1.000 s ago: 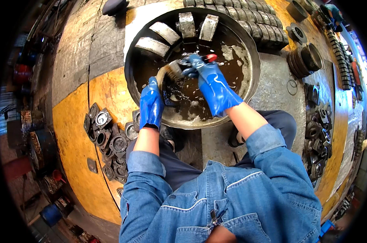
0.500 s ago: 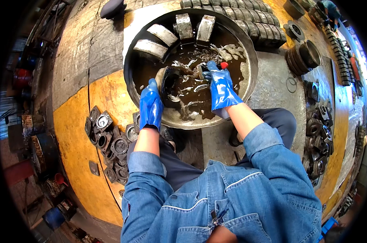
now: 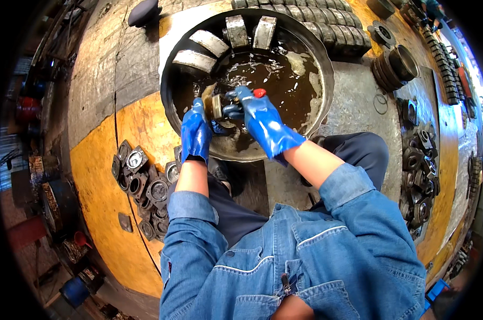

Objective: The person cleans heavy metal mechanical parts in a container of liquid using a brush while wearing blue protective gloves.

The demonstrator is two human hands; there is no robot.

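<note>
Over the near left of a wide round metal basin [image 3: 328, 101] of dark liquid, my blue-gloved left hand [image 3: 195, 133] is closed on a dark ring-shaped metal part [image 3: 220, 129], mostly hidden by the gloves and a brush. Gripped in my blue-gloved right hand [image 3: 263, 118] is that brush [image 3: 215, 105], its red handle end [image 3: 259, 93] sticking out above the glove. Its brownish head is against or just over the part, beside my left fingers. Several thick curved metal blocks [image 3: 237, 31] lean along the basin's far inner wall.
Rows of dark metal blocks [image 3: 332, 34] stand behind the basin. Stacked metal rings [image 3: 396, 69] and a heap of parts [image 3: 418, 170] lie to the right. More square parts with round holes [image 3: 145, 186] are piled at left. A dark rounded object [image 3: 144, 13] sits far left.
My right hand has moved left with the brush, from the middle of the basin to the metal part. My left hand has shifted slightly left, and the part has turned or lowered.
</note>
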